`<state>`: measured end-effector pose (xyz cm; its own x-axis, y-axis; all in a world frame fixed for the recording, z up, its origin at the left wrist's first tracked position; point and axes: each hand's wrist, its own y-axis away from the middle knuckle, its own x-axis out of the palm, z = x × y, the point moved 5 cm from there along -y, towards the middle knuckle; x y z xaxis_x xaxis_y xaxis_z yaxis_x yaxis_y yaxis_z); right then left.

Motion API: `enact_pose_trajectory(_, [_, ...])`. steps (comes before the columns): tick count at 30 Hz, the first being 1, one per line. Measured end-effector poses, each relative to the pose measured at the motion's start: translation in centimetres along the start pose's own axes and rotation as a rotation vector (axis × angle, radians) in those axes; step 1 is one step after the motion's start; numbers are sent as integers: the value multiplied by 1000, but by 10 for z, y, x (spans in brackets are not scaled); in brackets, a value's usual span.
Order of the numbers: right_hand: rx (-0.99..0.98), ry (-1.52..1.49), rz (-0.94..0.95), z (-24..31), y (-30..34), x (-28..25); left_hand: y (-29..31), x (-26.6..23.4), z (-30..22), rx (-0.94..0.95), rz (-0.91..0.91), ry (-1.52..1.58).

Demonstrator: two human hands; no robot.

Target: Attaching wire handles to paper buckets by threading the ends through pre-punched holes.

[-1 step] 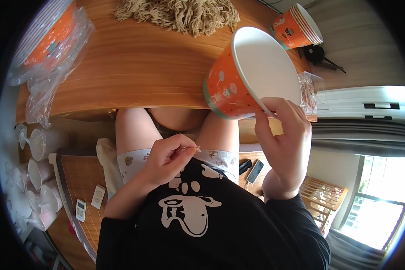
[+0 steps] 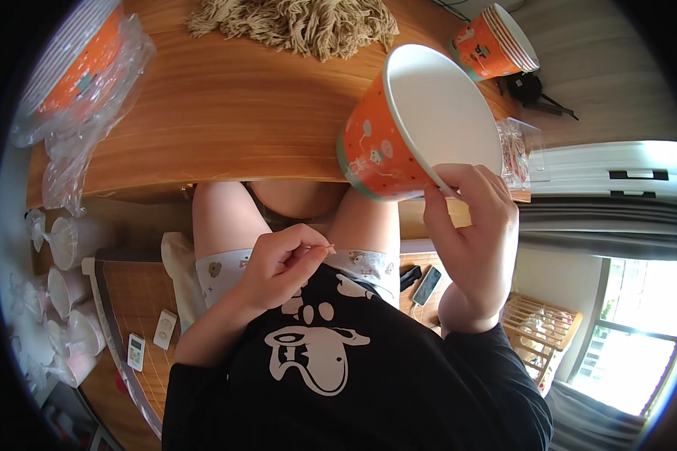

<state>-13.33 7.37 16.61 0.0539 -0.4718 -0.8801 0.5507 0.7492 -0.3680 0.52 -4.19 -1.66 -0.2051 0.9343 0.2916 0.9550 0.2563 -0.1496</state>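
Note:
Thumb and fingers of my right hand (image 2: 478, 233) pinch the near rim of a large paper cup (image 2: 376, 154), orange outside with cartoon figures and a green base band. Its white, bare inside faces up and to the right. The cup is tilted at the table's near edge; I cannot tell whether its base touches the table. Over my lap, my left hand (image 2: 282, 263) is closed, its thumb pressed against the curled fingers. A tiny pale bit shows at those fingertips, too small to name.
On the wooden table (image 2: 233, 113) lies a heap of beige yarn strands (image 2: 301, 26). Stacked orange cups (image 2: 493, 45) stand far right, beside a black object (image 2: 524, 88). More cups in clear plastic wrap (image 2: 90, 90) are far left. A clear box (image 2: 523, 154) sits at the right edge.

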Motion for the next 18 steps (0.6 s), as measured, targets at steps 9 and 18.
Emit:
enact_pose_trajectory(9, [-137, -12, -1, -8, 11, -1, -7, 9, 2, -3, 11, -47])
enact_pose_trajectory(18, [-194, -41, -33, -15, 21, 0, -6, 13, 10, -70, -26, -51])
